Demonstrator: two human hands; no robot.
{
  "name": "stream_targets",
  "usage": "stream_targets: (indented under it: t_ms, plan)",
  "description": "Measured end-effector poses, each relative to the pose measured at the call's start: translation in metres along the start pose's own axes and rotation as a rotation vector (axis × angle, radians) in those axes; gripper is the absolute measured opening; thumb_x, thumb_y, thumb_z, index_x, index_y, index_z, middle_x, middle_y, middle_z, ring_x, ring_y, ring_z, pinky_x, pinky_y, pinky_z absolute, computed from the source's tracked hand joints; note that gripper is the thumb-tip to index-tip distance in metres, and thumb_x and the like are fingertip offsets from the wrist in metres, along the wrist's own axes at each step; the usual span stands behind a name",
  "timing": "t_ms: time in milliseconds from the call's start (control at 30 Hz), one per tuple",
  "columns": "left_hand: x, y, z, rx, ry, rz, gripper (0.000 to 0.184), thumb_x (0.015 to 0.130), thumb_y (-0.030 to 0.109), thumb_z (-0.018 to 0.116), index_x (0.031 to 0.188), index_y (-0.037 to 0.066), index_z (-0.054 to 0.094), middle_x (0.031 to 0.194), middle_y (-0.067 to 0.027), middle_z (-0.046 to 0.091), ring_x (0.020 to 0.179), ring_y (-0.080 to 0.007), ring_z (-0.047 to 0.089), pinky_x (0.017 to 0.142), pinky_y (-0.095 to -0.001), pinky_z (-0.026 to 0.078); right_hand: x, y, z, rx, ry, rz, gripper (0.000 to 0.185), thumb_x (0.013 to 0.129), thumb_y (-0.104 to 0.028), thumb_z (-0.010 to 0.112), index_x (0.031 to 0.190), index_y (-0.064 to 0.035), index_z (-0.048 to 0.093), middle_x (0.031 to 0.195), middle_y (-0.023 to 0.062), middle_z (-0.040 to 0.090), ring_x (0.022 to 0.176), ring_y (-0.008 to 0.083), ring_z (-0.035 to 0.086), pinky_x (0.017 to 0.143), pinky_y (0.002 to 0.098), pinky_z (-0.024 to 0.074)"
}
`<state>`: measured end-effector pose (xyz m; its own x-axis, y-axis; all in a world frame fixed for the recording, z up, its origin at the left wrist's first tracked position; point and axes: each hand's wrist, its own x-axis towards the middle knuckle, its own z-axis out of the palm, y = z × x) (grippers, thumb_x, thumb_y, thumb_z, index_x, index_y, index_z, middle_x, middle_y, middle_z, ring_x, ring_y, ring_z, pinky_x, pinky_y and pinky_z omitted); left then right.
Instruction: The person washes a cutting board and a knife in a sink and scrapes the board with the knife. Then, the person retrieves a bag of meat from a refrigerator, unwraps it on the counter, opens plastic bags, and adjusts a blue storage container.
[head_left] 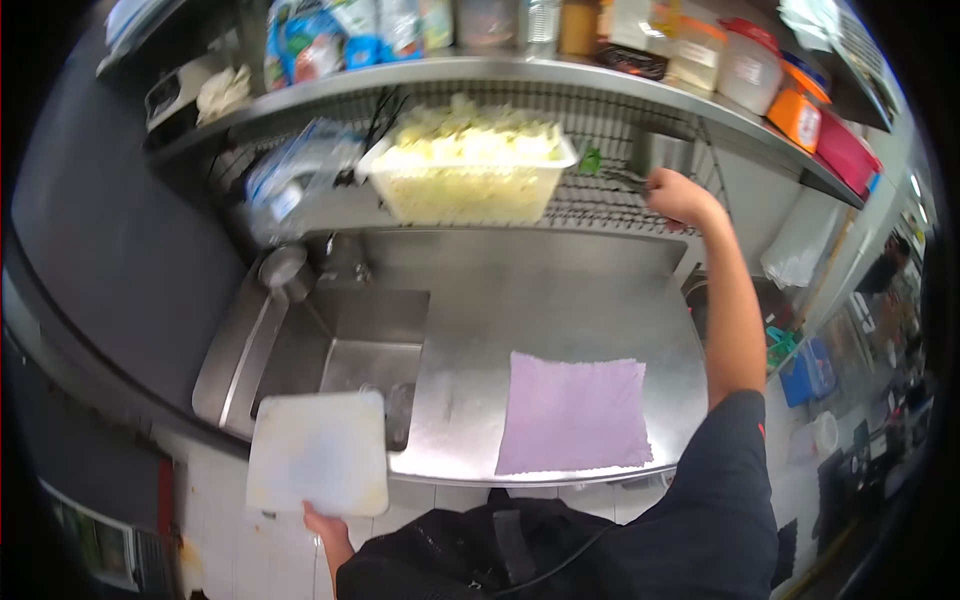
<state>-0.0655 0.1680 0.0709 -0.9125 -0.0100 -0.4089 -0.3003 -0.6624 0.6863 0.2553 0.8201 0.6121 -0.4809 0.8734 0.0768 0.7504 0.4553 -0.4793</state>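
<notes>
My left hand (325,522) grips the near edge of a white cutting board (318,450), which hangs over the front of the sink (375,365). My right hand (685,198) is raised to the wire rack (600,210), its fingers closed. What they hold, if anything, I cannot make out. Just behind that hand stands a metal container (668,152), and a small green item (590,160) is to its left. On the steel counter (480,320) a lilac cloth (575,415) lies spread out near the front edge.
A white tub (470,195) of chopped pale-yellow food sits on the rack, with plastic bags (300,175) to its left. The upper shelf (450,70) carries packets and lidded containers. A long-handled metal pot (285,268) rests by the faucet (345,258).
</notes>
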Motion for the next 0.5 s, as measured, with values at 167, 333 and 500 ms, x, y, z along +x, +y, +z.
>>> stream_targets:
  t_ms: [167,333,500]
  plan:
    - [0.015,0.005,-0.038,0.089,0.024,-0.171,0.022,0.095,0.018,0.058,0.113,0.005,0.054,0.109,-0.0081,0.062,0.092,-0.0223,0.062,0.074,-0.0382,0.054,-0.101,0.021,0.061,0.058,0.136,-0.211,0.062,0.082,-0.005,0.054,0.142,0.0005,0.046,0.138,0.0206,0.056,0.124,0.0294,0.057,0.103,0.0355,0.0423]
    - [-0.033,0.037,0.004,0.090,-0.059,-0.268,0.034,0.091,0.016,0.062,0.120,0.002,0.053,0.117,-0.0115,0.061,0.111,-0.0269,0.060,0.099,-0.0436,0.048,-0.233,-0.001,0.136,0.344,0.175,-0.348,0.056,0.090,0.001,0.054,0.144,0.0030,0.044,0.136,0.0152,0.058,0.116,0.0207,0.059,0.100,0.0307,0.0436]
    - [-0.030,0.048,0.008,0.147,-0.181,-0.509,0.036,0.087,0.018,0.066,0.118,0.006,0.053,0.119,-0.0074,0.060,0.112,-0.0232,0.058,0.101,-0.0388,0.046,-0.319,-0.093,0.190,0.393,-0.277,-0.313,0.052,0.086,0.004,0.061,0.137,0.0042,0.052,0.136,0.0186,0.059,0.122,0.0260,0.059,0.101,0.0358,0.0453]
